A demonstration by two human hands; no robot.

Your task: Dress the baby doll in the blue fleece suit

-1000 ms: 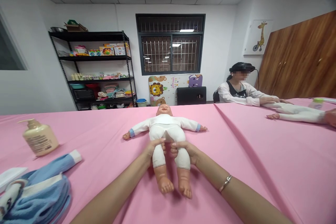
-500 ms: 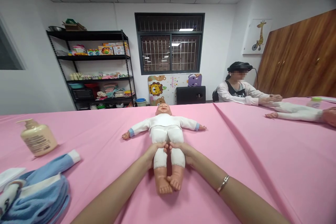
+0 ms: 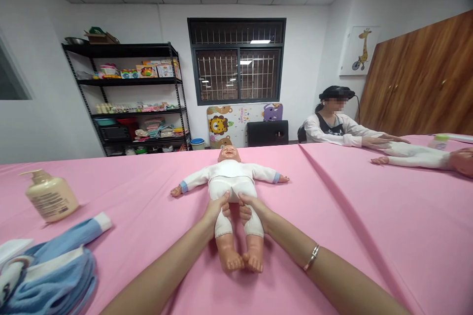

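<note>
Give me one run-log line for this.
doll: face up on pink cloth | left hand: around one leg | right hand: around other leg

You are showing a bare left forearm (image 3: pixel 162 261) and a bare right forearm (image 3: pixel 340 273), each broadening toward the lower edge of the view and tapering smoothly toward the wrist. Your left hand (image 3: pixel 217 212) and right hand (image 3: pixel 255 212) are also going bare, with slim fingers and thumbs. You are wearing a narrow, shiny bracelet (image 3: pixel 314 257) around the right forearm, back from the wrist. Its band is gleaming silver; a small raised piece is crossing it, and its lower end is showing a pinkish tint. Finer detail is coming out too small to tell.
</note>
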